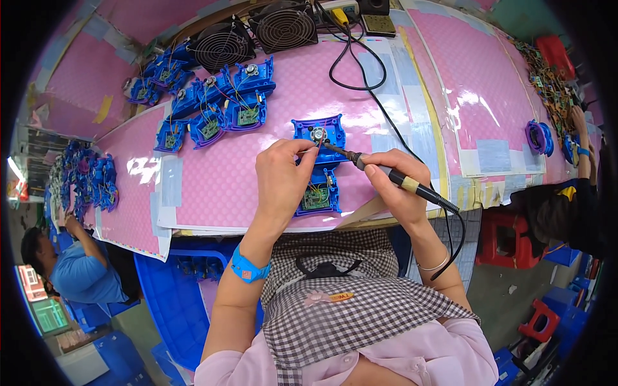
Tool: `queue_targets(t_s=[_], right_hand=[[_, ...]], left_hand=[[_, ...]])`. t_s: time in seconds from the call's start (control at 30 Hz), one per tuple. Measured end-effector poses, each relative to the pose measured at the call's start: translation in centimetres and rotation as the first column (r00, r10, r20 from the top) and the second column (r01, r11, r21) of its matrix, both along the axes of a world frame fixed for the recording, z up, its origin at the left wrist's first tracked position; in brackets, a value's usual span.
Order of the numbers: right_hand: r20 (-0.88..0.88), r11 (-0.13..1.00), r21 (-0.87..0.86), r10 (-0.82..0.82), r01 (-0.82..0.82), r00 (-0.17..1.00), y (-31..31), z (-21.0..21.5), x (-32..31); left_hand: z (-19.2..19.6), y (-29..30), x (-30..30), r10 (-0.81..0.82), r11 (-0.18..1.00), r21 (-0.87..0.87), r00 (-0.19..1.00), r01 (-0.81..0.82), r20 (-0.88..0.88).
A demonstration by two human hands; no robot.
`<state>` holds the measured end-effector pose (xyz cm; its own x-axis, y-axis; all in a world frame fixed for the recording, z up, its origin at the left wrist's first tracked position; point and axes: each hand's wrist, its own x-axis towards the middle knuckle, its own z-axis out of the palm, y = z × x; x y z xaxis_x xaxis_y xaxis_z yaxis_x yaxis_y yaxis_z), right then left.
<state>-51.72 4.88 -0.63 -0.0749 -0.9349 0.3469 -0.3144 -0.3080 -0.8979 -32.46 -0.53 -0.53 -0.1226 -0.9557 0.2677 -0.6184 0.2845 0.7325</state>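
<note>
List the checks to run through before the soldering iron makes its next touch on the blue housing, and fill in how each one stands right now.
1. Iron grip: right hand holds the soldering iron by its handle, like a pen. Ok.
2. Tip position: it points at the round metal part at the top of the blue housing. Actual contact: cannot tell.
3. Workpiece support: left hand rests over the housing, fingers close to the tip. Not ok if they stay that near.
4. Solder wire in the left hand: cannot tell.
5. Iron cord trails across the pink mat, apart from the finished blue units. Ok.
</note>
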Motion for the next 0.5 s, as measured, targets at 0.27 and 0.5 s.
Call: queue_targets(t_s=[0.27, 0.5], right_hand=[[0.169, 0.997, 0.017, -0.072, 0.070, 0.983, 0.8, 0.2, -1.1], [0.501, 0.966, -0.001, -0.223, 0.258, 0.836, 0.3, -0.6, -3.8]], left_hand=[[-0.2, 0.0, 0.1, -0.005, 1.000, -0.002, 1.000, 0.005, 0.004], [0.0, -0.6, 0.3, 0.000, 1.000, -0.002, 1.000, 0.000, -0.006]])
